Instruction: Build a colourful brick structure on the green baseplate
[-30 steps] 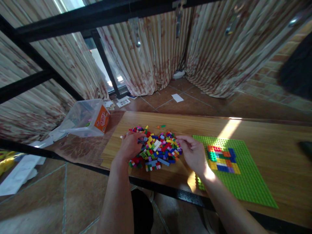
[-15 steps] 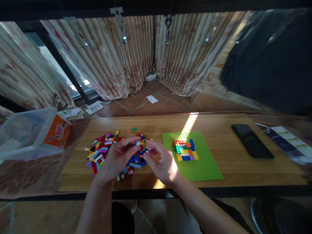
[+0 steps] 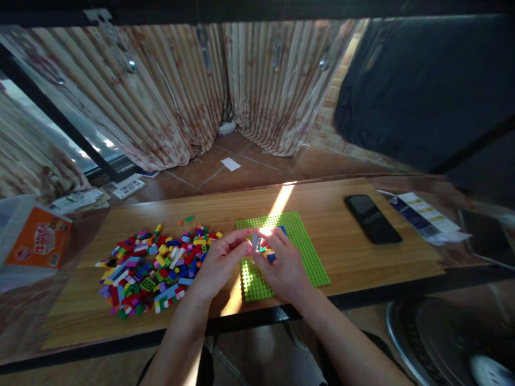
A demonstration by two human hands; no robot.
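Observation:
A small greyish toy brick (image 3: pixel 255 240) is pinched at the fingertips of my left hand (image 3: pixel 219 262), above the left part of the green baseplate (image 3: pixel 311 257). My right hand (image 3: pixel 286 264) meets it from the other side, thumb and forefinger closed against the same brick. Beneath my right fingers, the built group of coloured bricks (image 3: pixel 282 230) on the baseplate is mostly covered; a little blue, teal and yellow shows. Strong sunlight falls across the fingertips and washes out some detail. Left of my left hand spreads a large pile of loose mixed bricks (image 3: pixel 161 262).
A black phone (image 3: pixel 372 219) lies on the wooden table (image 3: pixel 341 273) to the right, with printed papers (image 3: pixel 430 217) beyond it. At the far left stands a clear plastic box with an orange label (image 3: pixel 40 238). A green brick (image 3: pixel 189 219) lies behind the pile.
Both hands have moved right, from over the loose pile to over the baseplate, carrying the small brick. The view has turned to the right.

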